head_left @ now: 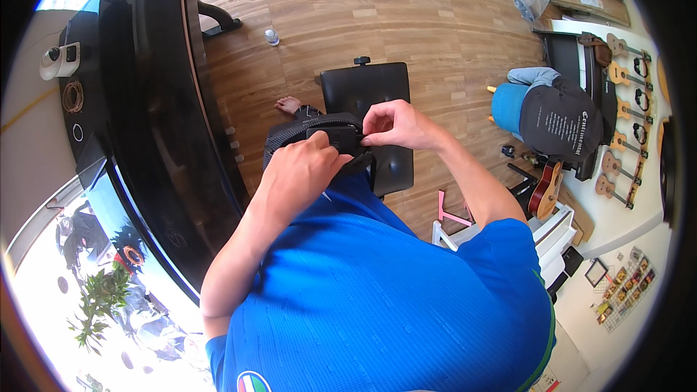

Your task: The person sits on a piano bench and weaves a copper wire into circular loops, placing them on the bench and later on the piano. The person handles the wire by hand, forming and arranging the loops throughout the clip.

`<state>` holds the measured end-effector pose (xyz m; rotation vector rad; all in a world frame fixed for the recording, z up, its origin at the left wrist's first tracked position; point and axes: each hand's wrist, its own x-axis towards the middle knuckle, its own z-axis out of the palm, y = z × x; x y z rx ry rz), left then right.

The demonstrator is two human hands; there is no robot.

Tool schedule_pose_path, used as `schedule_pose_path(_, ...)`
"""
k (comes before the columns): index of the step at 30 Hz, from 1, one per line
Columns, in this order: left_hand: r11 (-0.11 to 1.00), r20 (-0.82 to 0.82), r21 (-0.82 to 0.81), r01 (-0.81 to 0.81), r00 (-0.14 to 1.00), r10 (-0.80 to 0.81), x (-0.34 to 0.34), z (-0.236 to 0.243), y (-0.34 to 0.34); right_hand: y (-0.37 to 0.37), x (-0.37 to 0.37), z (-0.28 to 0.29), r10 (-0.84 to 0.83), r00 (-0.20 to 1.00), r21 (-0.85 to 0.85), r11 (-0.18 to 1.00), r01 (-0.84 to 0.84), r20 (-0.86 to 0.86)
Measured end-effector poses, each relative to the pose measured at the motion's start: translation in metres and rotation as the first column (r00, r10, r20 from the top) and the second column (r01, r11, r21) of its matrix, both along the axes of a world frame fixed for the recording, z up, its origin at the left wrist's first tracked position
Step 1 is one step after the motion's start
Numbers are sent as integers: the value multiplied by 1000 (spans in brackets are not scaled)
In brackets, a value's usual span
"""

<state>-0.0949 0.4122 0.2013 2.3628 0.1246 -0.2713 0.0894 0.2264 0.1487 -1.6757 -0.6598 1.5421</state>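
Observation:
A black bag (284, 133) with a mesh-like textured side rests on my lap, its top open toward me. Inside its opening shows a dark flat object (344, 138), whose kind I cannot make out. My left hand (303, 168) is curled over the near edge of the bag, fingers bent and thumb pressed in. At the bag's right side, my right hand (398, 123) pinches with thumb and forefinger. Whatever lies between those fingertips is too small and dark to name.
A black upright piano (156, 101) stands close on my left. Beneath the bag is a black padded bench (367, 87). A clear bottle (271, 37) stands on the wood floor. To the right a person (563, 120) sits on a blue stool (507, 107), near a guitar (546, 190) and wall-hung ukuleles (622, 110).

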Motion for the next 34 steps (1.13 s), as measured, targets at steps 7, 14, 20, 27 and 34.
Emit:
schedule_pose_path(7,981,105,151,123,985,-139,20,-5,1,3,-1,4,44,996,-51,998,-40,80)
schedule_pose_path(14,944,90,310,117,984,-152,24,-7,-13,-3,2,-8,14,995,24,1000,-16,96)
schedule_pose_path(20,918,-52,360,164,986,-156,24,-6,-23,2,6,2,4,998,-18,1000,-6,-68)
schedule_pose_path(27,992,138,118,35,989,-52,15,-9,-4,15,0,25,139,986,-43,990,-136,89)
schedule_pose_path(34,999,139,4,54,989,-54,14,-22,0,29,-6,26,330,907,-104,944,-314,260)
